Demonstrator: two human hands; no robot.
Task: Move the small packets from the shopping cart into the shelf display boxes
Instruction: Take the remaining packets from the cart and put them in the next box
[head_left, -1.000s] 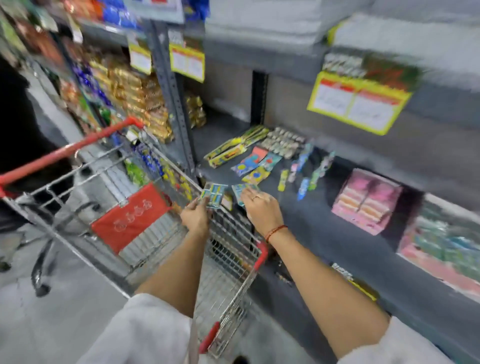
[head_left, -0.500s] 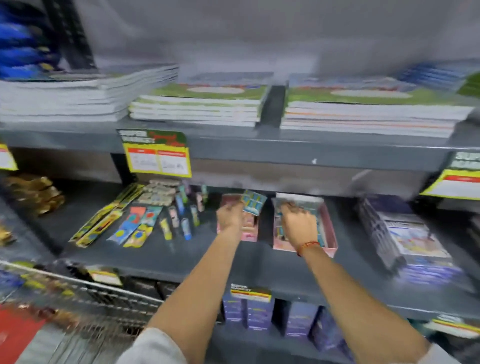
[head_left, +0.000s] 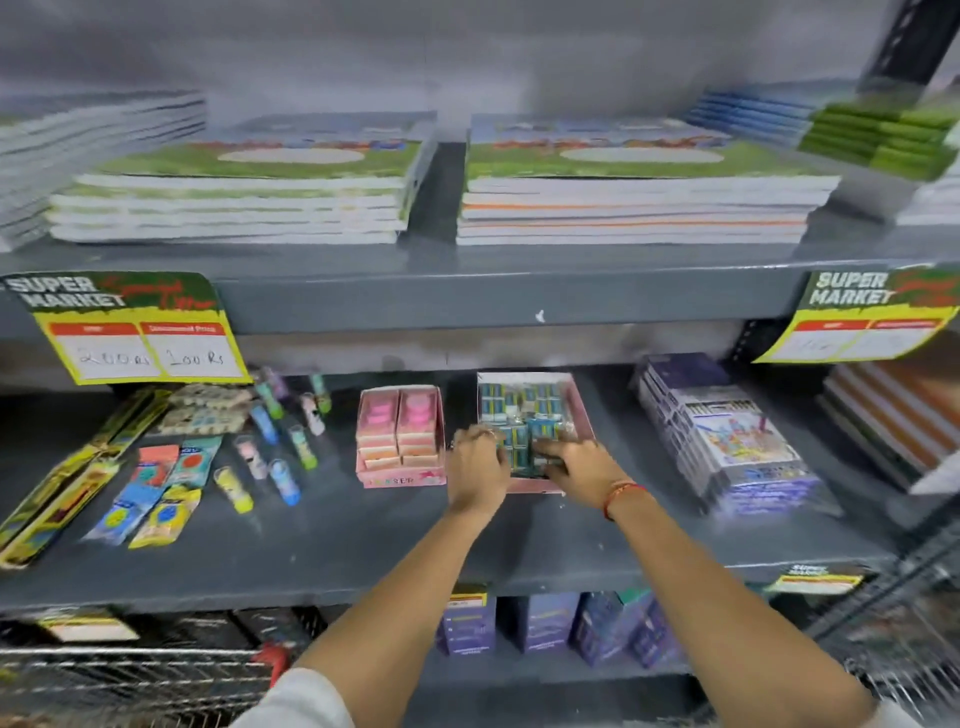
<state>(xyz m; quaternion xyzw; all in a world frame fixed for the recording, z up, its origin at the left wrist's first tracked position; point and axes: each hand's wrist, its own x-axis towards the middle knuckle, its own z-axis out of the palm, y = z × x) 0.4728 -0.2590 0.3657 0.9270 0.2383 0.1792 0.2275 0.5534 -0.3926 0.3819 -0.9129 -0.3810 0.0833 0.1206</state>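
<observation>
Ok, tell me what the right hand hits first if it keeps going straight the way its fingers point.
Most likely the small blue packets filling the pink display box: the right hand points up-left into it, fingertips already at the nearest packets. Exact depth is unclear.

pink display box (head_left: 577, 415); blue-teal packets (head_left: 514, 402); grey shelf (head_left: 363, 535); yellow price tag (head_left: 130, 332)

display box (head_left: 582, 410) front behind hands, shopping cart (head_left: 130, 680) cropped, blurred
</observation>
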